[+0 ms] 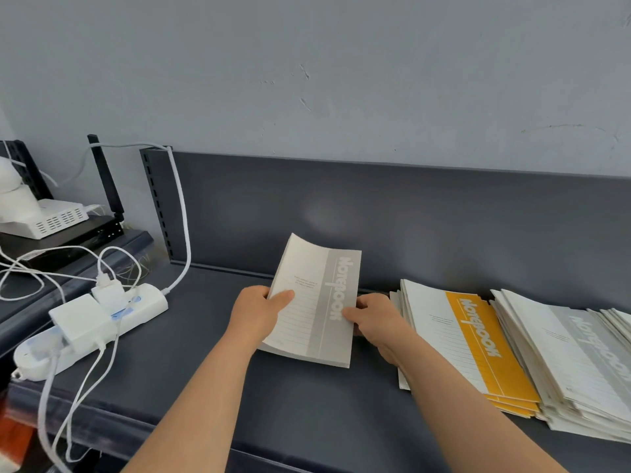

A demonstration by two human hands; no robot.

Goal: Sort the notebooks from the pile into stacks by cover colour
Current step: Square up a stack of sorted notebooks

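The left forearm (211, 387) and right forearm (450, 404), both bare, reach in over the front edge of the shelf (307, 414) and converge toward its middle. The left hand (257, 314) grips the left edge of a grey notebook (317, 302), thumb (281, 297) laid flat across the cover and fingers curled beneath. The right hand (377, 322) grips the right edge, thumb (351, 314) on the cover and fingers curled behind. Both wrists are straight. The notebook is held tilted, far end raised.
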